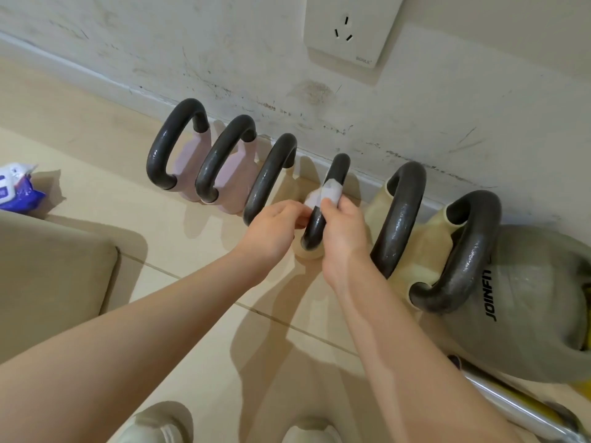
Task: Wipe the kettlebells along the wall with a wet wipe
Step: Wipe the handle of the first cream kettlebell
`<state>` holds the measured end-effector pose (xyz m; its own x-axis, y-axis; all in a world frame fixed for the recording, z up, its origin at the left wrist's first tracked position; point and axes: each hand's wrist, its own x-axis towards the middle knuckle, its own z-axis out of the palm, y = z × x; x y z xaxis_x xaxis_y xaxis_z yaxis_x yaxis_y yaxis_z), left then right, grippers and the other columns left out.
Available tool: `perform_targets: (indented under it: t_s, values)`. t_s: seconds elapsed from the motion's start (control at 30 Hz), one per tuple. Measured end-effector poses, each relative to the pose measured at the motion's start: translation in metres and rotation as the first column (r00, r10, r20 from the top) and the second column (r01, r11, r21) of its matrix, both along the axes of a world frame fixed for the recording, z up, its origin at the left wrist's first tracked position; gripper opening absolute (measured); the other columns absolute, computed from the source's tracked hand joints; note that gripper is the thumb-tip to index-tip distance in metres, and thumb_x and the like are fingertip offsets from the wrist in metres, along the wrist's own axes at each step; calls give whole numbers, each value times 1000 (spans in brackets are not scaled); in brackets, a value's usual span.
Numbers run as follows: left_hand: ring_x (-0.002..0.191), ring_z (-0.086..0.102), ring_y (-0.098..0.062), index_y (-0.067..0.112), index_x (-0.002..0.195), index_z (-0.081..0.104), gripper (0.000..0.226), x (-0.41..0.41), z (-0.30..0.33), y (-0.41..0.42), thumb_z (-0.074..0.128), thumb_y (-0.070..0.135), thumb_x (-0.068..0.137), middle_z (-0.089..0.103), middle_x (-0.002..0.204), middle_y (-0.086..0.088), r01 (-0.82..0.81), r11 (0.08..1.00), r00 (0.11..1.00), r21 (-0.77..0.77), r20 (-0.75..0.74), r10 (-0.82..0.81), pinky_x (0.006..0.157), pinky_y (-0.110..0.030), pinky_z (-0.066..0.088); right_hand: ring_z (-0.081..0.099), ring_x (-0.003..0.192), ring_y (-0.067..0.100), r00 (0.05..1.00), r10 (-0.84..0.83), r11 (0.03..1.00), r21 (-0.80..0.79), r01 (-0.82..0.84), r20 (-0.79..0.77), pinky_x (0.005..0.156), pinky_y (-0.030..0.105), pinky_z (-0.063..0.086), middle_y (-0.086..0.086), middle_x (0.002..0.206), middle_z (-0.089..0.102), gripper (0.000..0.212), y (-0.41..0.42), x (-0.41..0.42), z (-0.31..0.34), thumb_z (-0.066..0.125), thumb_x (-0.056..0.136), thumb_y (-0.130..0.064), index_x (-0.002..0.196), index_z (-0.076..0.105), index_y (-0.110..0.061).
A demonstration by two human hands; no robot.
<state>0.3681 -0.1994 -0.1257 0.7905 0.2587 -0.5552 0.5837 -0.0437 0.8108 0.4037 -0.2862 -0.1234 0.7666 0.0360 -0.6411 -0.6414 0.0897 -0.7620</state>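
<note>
Several kettlebells with dark grey handles stand in a row along the scuffed white wall: two pink ones point(192, 161) at the left, then cream ones, then a large grey one point(537, 302) at the right. A white wet wipe point(329, 191) is wrapped around the handle of the fourth kettlebell point(339, 167). My right hand point(343, 231) grips that handle with the wipe under thumb and fingers. My left hand point(275, 228) pinches the wipe's left edge beside the same handle.
A blue and white pack of wipes point(17, 191) lies on the tiled floor at the far left. A beige cushion edge point(48, 282) sits at the left. A wall socket point(351, 27) is above. A metal bar point(518, 410) lies at the bottom right.
</note>
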Motion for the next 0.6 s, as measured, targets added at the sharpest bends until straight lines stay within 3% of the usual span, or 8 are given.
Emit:
perform_targets:
  t_s: [0.13,0.23,0.27,0.33,0.5,0.6]
  values:
    - [78,56,-15,8,97,66,28,15,1,-5,42,22,94,61,81,-2,37,999,999,-18,15,-36,82,-30,47,60,74,18,999,-40,999,-1,40,25,58,21,50,4,82,62,18,-2,28,0,48,96,-19,98,62,-9]
    - [62,52,-13,13,89,63,21,28,3,-10,49,27,94,57,68,2,132,988,991,85,16,-134,62,-28,45,58,66,16,998,-58,997,-52,56,-33,51,22,46,4,76,59,17,0,47,1,53,93,-20,97,62,-6]
    - [64,56,-14,13,91,63,18,31,3,-11,51,27,93,61,70,0,151,984,988,90,19,-154,63,-29,47,57,62,13,997,-52,998,-50,49,-56,46,19,45,3,74,59,16,-1,47,0,53,93,-21,94,62,-7]
    - [80,65,-21,12,100,62,19,38,4,-12,55,26,91,70,86,-7,192,978,981,86,15,-194,77,-36,53,57,53,7,996,-42,999,-30,39,-80,40,14,42,2,69,58,16,-5,45,-2,55,92,-22,83,61,-11]
    - [91,67,-25,15,109,60,24,38,4,-7,57,28,90,71,98,-13,242,965,970,101,-10,-243,88,-40,52,67,51,18,971,-183,978,70,196,-155,46,28,55,15,76,67,19,-10,71,-7,61,89,-17,91,59,2]
    - [92,67,-26,18,108,60,21,25,3,-1,57,29,90,71,99,-14,250,965,968,79,18,-252,89,-39,52,70,63,23,956,-124,979,124,161,-266,61,36,55,16,80,72,25,-9,76,-2,63,88,-21,101,59,0]
